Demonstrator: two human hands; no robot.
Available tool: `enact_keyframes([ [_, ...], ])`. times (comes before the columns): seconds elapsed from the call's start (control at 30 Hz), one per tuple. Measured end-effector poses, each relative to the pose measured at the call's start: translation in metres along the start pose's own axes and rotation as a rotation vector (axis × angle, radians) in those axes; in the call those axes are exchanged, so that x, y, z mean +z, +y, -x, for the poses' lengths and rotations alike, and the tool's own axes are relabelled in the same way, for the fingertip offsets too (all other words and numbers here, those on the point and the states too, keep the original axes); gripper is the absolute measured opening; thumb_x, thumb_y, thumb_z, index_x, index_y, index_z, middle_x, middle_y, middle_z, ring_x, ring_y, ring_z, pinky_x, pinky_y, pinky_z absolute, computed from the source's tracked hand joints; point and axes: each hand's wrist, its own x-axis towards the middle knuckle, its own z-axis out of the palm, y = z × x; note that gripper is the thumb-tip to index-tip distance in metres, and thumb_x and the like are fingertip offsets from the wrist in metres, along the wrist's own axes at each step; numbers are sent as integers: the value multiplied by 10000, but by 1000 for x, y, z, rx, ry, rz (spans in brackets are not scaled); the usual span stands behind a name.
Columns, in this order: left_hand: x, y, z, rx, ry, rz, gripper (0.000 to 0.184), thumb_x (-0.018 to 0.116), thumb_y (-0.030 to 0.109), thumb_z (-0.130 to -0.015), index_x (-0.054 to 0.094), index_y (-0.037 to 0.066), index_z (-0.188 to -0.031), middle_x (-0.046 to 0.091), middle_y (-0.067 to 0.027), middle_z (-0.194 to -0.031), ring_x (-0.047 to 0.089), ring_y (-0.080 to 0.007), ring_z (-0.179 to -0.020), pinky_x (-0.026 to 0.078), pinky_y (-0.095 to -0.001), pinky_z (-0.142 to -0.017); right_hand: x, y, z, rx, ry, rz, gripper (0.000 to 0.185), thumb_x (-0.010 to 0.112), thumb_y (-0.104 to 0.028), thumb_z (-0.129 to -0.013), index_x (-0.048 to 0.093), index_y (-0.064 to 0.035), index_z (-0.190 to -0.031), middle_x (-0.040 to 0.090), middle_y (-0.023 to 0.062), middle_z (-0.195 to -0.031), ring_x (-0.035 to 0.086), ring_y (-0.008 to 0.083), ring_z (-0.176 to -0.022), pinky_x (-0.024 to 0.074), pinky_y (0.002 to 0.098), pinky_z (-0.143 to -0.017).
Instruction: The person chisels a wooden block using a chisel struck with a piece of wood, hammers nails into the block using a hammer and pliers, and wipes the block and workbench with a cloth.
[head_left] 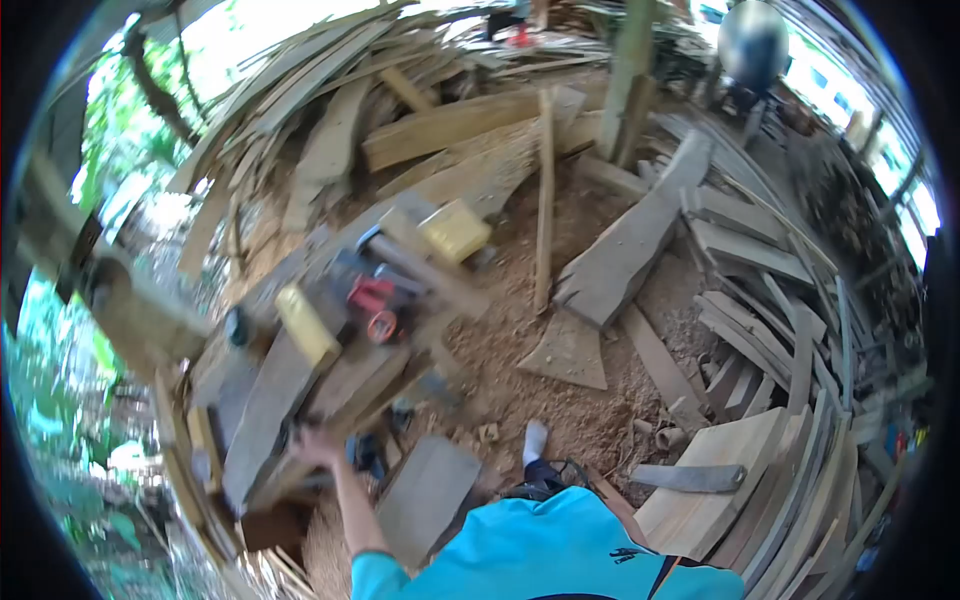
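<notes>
My left hand [316, 446] reaches out at the lower left and is at the edge of a long grey board [270, 420] on the workbench. Its fingers are smeared by motion, so their grip cannot be made out. On the bench, a red tool [372, 294] with a round orange-red part lies beside a yellow wooden block [307, 325]. Another yellow block [455, 231] rests farther back. A small dark round object [237, 326] sits on the bench's left part. My right hand is not visible.
Sawdust covers the ground. A leaning grey plank [640, 230] and a wooden post [628, 85] stand ahead. Stacked boards [715, 480] lie at the lower right, with a flat grey blade-like piece [688, 478] on top. Loose boards [330, 140] pile up at the back left.
</notes>
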Motion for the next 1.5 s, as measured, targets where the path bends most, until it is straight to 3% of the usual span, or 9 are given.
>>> enact_keyframes([
  [0.07,17,4,-6,-533,-62,1067,283,408,350,-881,547,111,-822,508,-40,-688,485,-156,-575,403,-332,-492,-36,11,-41,-72,36,262,187,509,-150,-867,626,-38,-960,611,82,-761,566,125,-623,422,266,-491],
  [0.17,-13,4,2,148,151,-416,329,425,152,-856,586,12,-1106,572,-219,-1086,549,-312,-1008,446,-437,-867,-91,7,-87,-107,98,497,203,494,-170,-867,644,-42,-915,602,88,-711,551,126,-579,402,280,-445],
  [0.3,-16,23,2,95,35,-119,411,443,29,-759,560,-32,-1148,491,-280,-1209,457,-398,-1116,353,-482,-955,-139,-69,-136,120,185,-292,220,506,-223,-890,575,-82,-1044,625,88,-764,587,165,-612,471,303,-490],
  [0.63,11,178,230,388,-682,371,398,414,41,-837,497,-35,-1219,488,-254,-1242,450,-348,-1186,351,-401,-988,-82,-218,-224,-413,-209,357,290,551,-249,-827,619,-45,-1020,648,79,-814,599,159,-679,489,308,-591],
  [0.83,6,119,190,-495,-533,527,436,447,103,-842,496,12,-1265,567,-202,-1188,534,-295,-1109,390,-335,-933,-39,-242,-209,-387,-503,103,272,533,-204,-841,617,-39,-1041,644,128,-939,609,192,-840,493,310,-693],
  [0.87,7,107,168,-576,-374,543,444,434,100,-838,488,18,-1271,570,-202,-1177,523,-311,-1118,377,-349,-948,-23,-174,-276,-884,-371,130,270,530,-205,-848,615,-31,-1036,646,86,-871,606,172,-809,484,304,-659],
  [0.9,-6,108,141,-683,-312,364,453,426,89,-823,488,17,-1266,522,-222,-1230,476,-342,-1163,368,-373,-962,-29,-185,-256,-343,-458,58,246,520,-185,-854,616,-34,-1023,642,70,-806,614,190,-775,489,321,-636],
  [1.17,69,108,95,-653,92,137,587,483,40,-750,380,-29,-1324,277,-281,-1397,380,-424,-1221,341,-405,-1011,-80,-215,-269,-22,-424,344,186,522,-174,-860,599,-37,-959,591,49,-691,586,152,-663,470,285,-548],
  [1.5,71,250,178,97,-1169,312,559,538,71,-766,423,94,-1313,442,-229,-1303,564,-413,-986,469,-478,-826,14,-460,-241,-436,-325,180,294,472,-264,-932,529,-78,-1152,600,12,-876,577,116,-763,461,251,-629],
])
